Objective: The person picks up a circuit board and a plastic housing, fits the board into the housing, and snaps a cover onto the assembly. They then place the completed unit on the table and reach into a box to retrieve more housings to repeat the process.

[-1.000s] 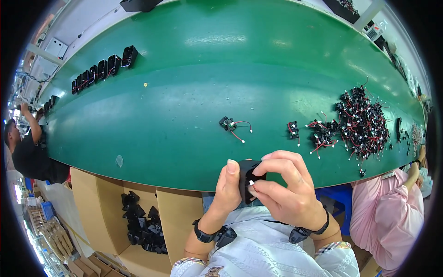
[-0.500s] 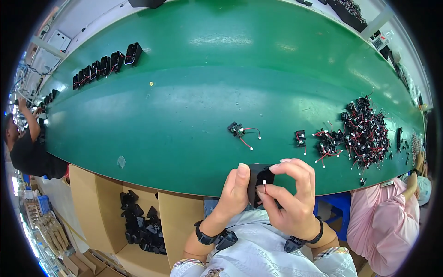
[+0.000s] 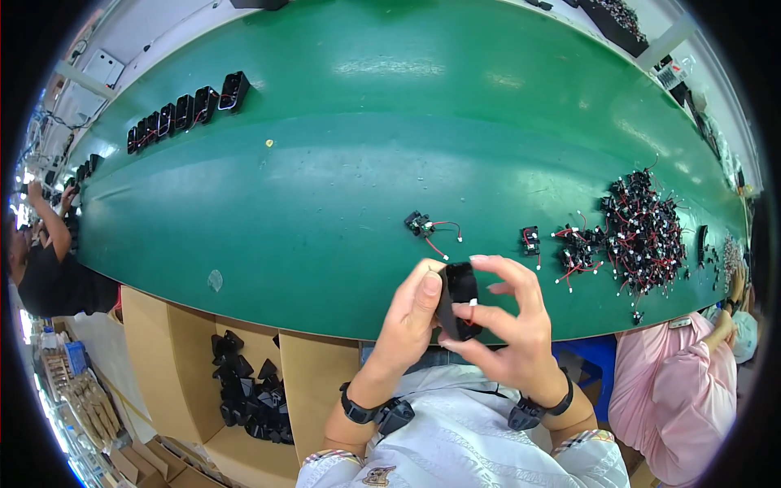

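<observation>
Over the near table edge, my left hand (image 3: 412, 317) grips a black plastic housing (image 3: 462, 286) by its left side, thumb along the wall. The open face of the housing is turned toward my right hand (image 3: 512, 325). My right fingers are curved around it: one fingertip at the upper edge, the thumb at the lower end, and another finger at a small white connector (image 3: 473, 302) with a red wire in the opening. Whatever sits deeper in the housing is hidden. Just beyond my hands lies a small black module (image 3: 419, 224) with red wires and white plugs.
A big heap of black wired modules (image 3: 643, 232) covers the table's right side, smaller clusters beside it. Several wired housings (image 3: 185, 114) stand in a row at far left. Below the edge, a cardboard box (image 3: 313, 398) holds black housings. Other people sit left and right.
Both hands have risen slightly with the housing, which is now tilted differently. My right thumb has moved from beside the white connector to the housing's lower end.
</observation>
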Available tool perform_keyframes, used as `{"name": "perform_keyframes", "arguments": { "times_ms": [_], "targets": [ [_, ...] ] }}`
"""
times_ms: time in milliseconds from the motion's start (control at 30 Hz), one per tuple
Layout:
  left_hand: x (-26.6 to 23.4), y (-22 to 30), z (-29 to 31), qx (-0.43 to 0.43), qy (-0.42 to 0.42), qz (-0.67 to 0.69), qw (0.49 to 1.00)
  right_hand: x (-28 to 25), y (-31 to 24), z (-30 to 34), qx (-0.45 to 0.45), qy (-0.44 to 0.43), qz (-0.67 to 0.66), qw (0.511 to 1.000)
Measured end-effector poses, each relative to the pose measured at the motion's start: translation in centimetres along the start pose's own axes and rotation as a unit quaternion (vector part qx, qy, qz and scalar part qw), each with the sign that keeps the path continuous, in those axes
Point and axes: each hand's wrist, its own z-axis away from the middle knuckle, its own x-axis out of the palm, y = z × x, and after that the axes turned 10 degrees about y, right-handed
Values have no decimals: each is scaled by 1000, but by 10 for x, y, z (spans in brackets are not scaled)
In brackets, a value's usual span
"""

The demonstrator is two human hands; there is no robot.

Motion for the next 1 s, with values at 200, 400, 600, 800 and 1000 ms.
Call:
{"name": "perform_keyframes", "arguments": {
  "times_ms": [200, 400, 600, 800, 1000],
  "targets": [
    [16, 34, 2, 102, 56, -35, 993, 1, 13, 11, 305, 5, -434, 848],
    [15, 43, -1, 249, 34, -159, 955, -1, 8, 2, 330, 1, -526, 784],
    [12, 43, -15, 282, 19, -177, 943, 0, 3, 2, 342, 9, -557, 757],
    [-1, 34, -24, 339, 10, -158, 927, -9, -8, -9, 216, -26, -405, 888],
    [-11, 42, -24, 402, 122, -231, 877, -13, -16, -45, 174, -136, -410, 885]
  ]
}}
